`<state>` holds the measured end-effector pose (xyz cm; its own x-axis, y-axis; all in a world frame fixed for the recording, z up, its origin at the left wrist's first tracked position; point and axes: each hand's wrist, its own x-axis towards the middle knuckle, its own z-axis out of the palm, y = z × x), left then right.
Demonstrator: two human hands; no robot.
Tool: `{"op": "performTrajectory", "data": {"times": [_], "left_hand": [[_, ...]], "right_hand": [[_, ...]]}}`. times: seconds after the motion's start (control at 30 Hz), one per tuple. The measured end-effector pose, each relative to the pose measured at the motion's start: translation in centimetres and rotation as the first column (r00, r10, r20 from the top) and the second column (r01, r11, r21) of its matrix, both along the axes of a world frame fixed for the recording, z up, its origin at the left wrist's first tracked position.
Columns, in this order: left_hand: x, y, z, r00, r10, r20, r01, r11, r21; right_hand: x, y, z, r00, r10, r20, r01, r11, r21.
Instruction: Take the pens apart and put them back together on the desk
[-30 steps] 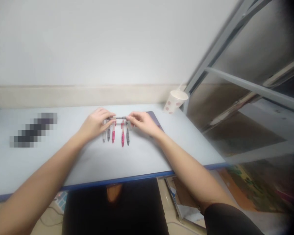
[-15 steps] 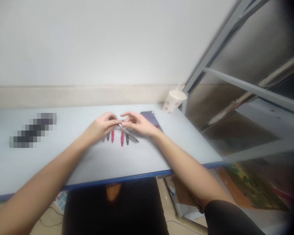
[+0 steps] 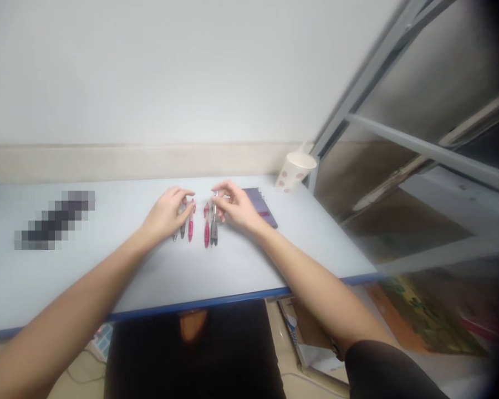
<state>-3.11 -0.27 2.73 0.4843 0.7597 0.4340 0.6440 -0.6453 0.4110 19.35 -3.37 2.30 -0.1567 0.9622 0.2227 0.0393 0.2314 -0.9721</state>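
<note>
My right hand pinches a silver and grey pen near its upper end, with the grey grip pointing down toward the tabletop. Another dark grey pen lies just behind it, partly covered. Left of these is a red pen. My left hand hovers over the other pens with thumb and forefinger apart, and nothing shows between them. Beside its thumb lies a second red pen. A dark grey pen and a silver-tipped one are partly hidden under that hand.
The pens lie on a pale table with a blue front edge. A dark purple notebook-like item is behind my right hand. Farther back stands a white spotted paper cup with a straw. A pixelated dark item is at left; a metal frame rises at right.
My hands have moved apart. The silver and grey pen, slanted between them before, has left my left hand and swung upright beside the other grey pen in my right hand.
</note>
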Motion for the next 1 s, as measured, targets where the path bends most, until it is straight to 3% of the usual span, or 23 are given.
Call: {"op": "performTrajectory", "data": {"times": [0.13,0.23,0.37,0.53,1.0], "left_hand": [[0.4,-0.5,1.0,0.962,0.213,-0.174,-0.247,0.946,-0.211],[0.9,-1.1,1.2,0.928,0.241,-0.285,-0.312,0.92,-0.236],[1.2,-1.2,0.5,0.898,0.204,-0.389,-0.3,0.932,-0.203],[0.9,-0.5,-0.1,0.901,0.146,-0.408,-0.25,0.944,-0.216],[0.9,-0.3,0.4,0.91,0.152,-0.386,-0.278,0.914,-0.295]], "right_hand": [[0.2,0.6,-0.4,0.996,-0.049,-0.069,0.052,0.998,0.037],[0.2,0.7,-0.5,0.998,-0.006,-0.062,0.008,0.999,0.04],[0.0,0.6,-0.5,0.994,0.012,-0.109,-0.012,1.0,0.001],[-0.1,0.9,-0.9,0.995,0.026,-0.097,-0.024,1.0,0.015],[0.0,1.3,-1.4,0.994,0.035,-0.099,-0.036,0.999,-0.005]]}}
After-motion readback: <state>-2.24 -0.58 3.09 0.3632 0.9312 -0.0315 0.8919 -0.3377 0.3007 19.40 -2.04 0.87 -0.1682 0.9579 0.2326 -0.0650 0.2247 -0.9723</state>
